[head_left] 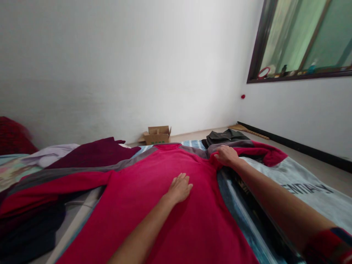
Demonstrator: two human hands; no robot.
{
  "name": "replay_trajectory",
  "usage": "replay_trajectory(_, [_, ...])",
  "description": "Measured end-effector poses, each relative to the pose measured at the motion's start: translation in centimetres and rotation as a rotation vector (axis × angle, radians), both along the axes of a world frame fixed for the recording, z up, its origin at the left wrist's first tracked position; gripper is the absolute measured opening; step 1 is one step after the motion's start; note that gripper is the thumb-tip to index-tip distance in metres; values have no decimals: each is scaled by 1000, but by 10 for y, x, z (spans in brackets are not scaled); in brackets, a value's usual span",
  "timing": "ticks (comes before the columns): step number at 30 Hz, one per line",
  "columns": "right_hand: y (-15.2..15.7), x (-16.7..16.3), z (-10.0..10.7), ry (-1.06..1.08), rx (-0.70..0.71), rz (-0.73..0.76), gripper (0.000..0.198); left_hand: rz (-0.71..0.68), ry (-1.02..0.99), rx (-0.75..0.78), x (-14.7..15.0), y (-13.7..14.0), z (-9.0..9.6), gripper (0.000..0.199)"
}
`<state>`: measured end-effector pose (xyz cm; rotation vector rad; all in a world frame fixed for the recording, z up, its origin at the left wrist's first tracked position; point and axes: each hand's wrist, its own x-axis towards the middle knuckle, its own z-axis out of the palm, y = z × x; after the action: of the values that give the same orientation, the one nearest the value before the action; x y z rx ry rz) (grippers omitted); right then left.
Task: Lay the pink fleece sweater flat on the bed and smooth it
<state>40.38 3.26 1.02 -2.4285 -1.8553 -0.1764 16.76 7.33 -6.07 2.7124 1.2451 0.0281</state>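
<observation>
A red long-sleeved top (154,212) with grey shoulder panels lies spread out in front of me, its collar at the far end. On its chest rests my left hand (180,187), palm down and fingers stretched out, holding nothing. My right hand (227,156) is at the top's right shoulder, fingers curled over the cloth where the sleeve begins; its fingertips are partly hidden. From there the right sleeve (271,152) bends outward across other clothes. The left sleeve (68,185) stretches out to the left side.
Maroon clothing (93,154) lies at the left, dark clothing (33,234) nearer me. A pale garment with black lettering (308,187) is at the right, beyond it a dark folded garment (225,136). A cardboard box (156,137) stands by the wall (154,66).
</observation>
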Motion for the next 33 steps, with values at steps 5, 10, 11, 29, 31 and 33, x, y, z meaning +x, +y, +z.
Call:
replay_trajectory(5, [35,16,6,-42,-2,66,28,129,-105,72,97,47,-29,46])
replay_trajectory(10, [98,5,-21,4,-71,155,30,170,-172,108,126,65,-67,50])
replay_trajectory(11, [110,4,-29,14,-94,156,31,161,-184,115,126,66,-73,50])
replay_trajectory(29, [186,17,-57,222,-456,5,50,149,-249,-22,127,63,-71,58])
replay_trajectory(31, [182,16,-55,242,-456,-5,52,146,-254,-25,127,62,-70,58])
replay_trajectory(33, [178,15,-54,264,-443,-13,49,139,-257,-25,126,62,-69,59])
